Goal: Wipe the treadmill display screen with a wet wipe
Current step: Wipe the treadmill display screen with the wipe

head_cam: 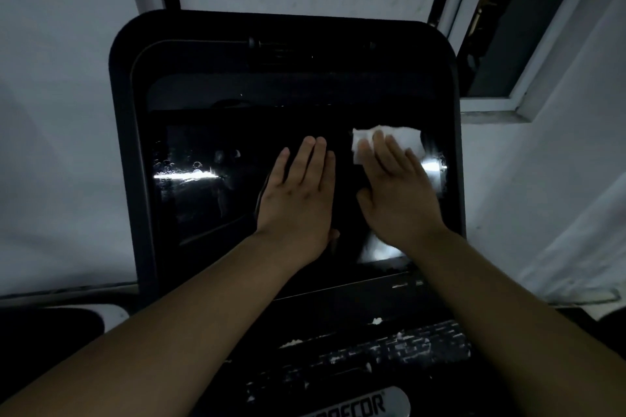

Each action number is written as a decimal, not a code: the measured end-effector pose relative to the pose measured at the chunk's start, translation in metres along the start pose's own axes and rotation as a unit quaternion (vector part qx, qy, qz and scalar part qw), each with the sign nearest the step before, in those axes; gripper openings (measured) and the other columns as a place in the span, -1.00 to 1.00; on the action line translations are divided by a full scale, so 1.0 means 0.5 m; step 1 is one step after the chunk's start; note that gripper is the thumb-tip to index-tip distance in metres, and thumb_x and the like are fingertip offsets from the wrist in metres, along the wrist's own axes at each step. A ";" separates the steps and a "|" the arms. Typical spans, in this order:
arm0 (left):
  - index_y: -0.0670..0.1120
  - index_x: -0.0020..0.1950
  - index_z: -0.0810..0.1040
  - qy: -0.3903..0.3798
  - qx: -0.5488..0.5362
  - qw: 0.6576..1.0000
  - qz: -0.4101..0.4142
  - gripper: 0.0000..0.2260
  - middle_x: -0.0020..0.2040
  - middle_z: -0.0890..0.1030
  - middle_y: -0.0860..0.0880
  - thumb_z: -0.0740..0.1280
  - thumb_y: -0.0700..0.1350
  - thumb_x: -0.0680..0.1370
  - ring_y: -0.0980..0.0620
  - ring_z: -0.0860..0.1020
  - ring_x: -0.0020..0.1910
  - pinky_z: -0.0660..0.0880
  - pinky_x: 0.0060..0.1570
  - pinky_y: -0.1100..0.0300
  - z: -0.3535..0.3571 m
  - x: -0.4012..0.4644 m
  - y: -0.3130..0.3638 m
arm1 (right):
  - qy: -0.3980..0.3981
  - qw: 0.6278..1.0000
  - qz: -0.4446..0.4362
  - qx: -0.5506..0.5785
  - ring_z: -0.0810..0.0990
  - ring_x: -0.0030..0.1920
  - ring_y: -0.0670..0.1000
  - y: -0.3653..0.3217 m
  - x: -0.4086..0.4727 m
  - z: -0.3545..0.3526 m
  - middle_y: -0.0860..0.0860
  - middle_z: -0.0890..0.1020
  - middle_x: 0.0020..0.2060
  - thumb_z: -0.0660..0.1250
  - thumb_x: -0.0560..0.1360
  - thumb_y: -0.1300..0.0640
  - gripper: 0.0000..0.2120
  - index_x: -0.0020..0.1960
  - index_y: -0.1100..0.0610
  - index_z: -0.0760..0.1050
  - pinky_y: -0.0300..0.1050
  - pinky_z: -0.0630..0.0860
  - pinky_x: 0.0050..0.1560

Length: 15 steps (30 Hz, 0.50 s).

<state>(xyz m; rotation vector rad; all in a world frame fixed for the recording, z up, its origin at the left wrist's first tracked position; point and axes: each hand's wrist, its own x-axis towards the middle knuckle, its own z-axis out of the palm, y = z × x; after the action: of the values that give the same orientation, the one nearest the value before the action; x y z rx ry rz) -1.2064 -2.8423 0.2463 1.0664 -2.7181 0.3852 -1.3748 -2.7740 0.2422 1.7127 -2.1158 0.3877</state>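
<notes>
The treadmill's dark glossy display screen (pixel 203 186) fills the middle of the view, set in a black console frame (pixel 128 145). My right hand (pixel 396 193) lies flat on the right part of the screen, fingers pressing a white wet wipe (pixel 406 139) against the glass near the upper right. My left hand (pixel 301 193) rests flat on the screen's centre, fingers together, holding nothing. Streaks of reflected light and wet droplets show on the left part of the screen.
Below the screen is a worn black control panel (pixel 372 355) with flaking white marks and a silver brand badge (pixel 355 406). A white wall (pixel 61 112) stands behind the console. An open window frame (pixel 508 44) is at the upper right.
</notes>
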 end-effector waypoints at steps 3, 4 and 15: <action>-0.18 0.61 -0.36 -0.001 -0.003 1.000 0.001 0.04 0.61 -0.41 -0.20 0.25 0.35 0.54 -0.13 -0.43 0.58 -0.31 0.56 -0.16 0.001 0.001 0.000 | -0.007 1.000 -0.004 0.003 0.08 0.63 0.21 -0.005 -0.079 0.031 0.22 0.17 0.61 0.02 0.53 0.00 -0.31 0.63 0.17 0.11 0.26 0.11 0.58; -0.18 0.61 -0.35 0.001 -0.003 1.000 0.002 0.04 0.61 -0.41 -0.20 0.25 0.36 0.54 -0.13 -0.43 0.58 -0.31 0.56 -0.16 0.002 0.001 0.000 | -0.013 1.000 -0.005 0.008 0.06 0.64 0.20 -0.006 -0.109 0.042 0.21 0.15 0.62 0.03 0.54 0.01 -0.32 0.64 0.17 0.08 0.26 0.11 0.58; -0.19 0.60 -0.36 0.008 -0.003 1.000 0.000 0.06 0.60 -0.42 -0.20 0.27 0.36 0.53 -0.14 -0.44 0.58 -0.30 0.56 -0.17 0.009 0.002 0.001 | -0.039 0.999 -0.017 0.015 0.08 0.63 0.17 -0.016 -0.240 0.080 0.20 0.19 0.61 0.11 0.55 0.07 -0.34 0.63 0.18 0.12 0.26 0.16 0.56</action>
<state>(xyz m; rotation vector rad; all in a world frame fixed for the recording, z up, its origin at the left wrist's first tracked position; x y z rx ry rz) -1.2080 -2.8441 0.2424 1.0570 -2.7046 0.3837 -1.3505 -2.6893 0.1511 1.8062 -2.1419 0.3511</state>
